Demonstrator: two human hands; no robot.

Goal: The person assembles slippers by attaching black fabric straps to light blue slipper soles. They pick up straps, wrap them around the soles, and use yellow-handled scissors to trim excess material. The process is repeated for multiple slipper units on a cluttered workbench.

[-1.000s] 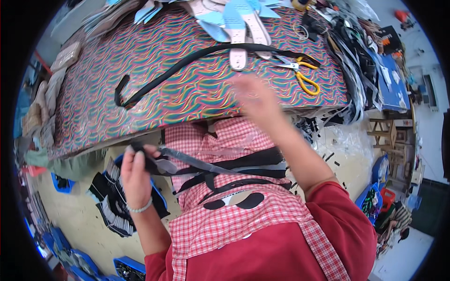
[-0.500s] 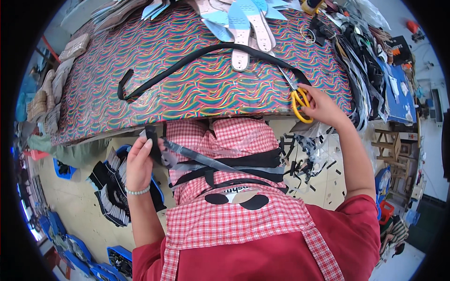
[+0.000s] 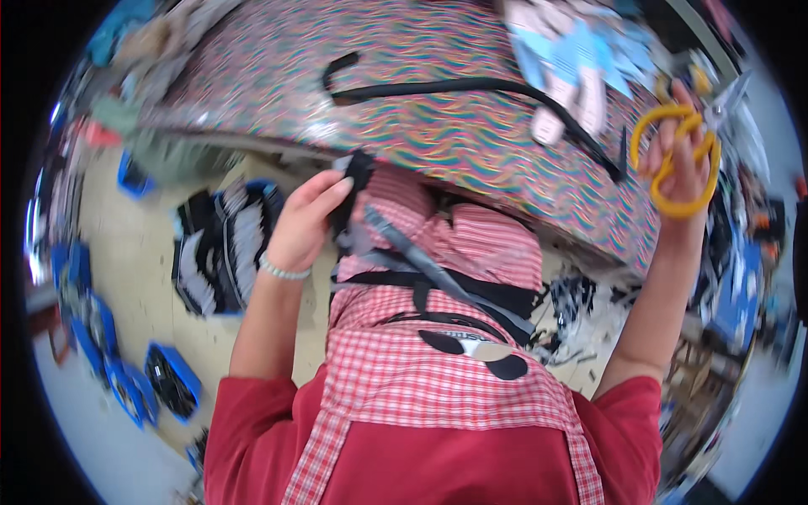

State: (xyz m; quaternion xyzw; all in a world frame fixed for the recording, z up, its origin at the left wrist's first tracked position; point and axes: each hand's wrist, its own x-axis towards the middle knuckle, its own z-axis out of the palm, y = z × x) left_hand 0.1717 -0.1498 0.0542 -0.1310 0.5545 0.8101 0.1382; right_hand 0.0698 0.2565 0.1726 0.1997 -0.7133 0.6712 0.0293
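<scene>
My left hand, a pale bead bracelet at its wrist, pinches a short piece of black strip near the table's front edge. A shiny grey band runs from near there across my lap over the red-checked apron. Raised at the right is my right hand, its fingers through the yellow handles of a pair of scissors. Their blades point up and to the right, blurred by motion. A long black strip lies curved across the table, hooked at its left end.
A patterned cloth covers the table. Pink and blue sole-shaped pieces are piled at its far right. Dark scraps litter the floor at the right. On the left floor stand blue bins and stacked black-and-white pieces.
My right hand has lifted the scissors off the table, away from the black strip's right end, and turned them up. The whole view has swung; the left hand keeps its pinch.
</scene>
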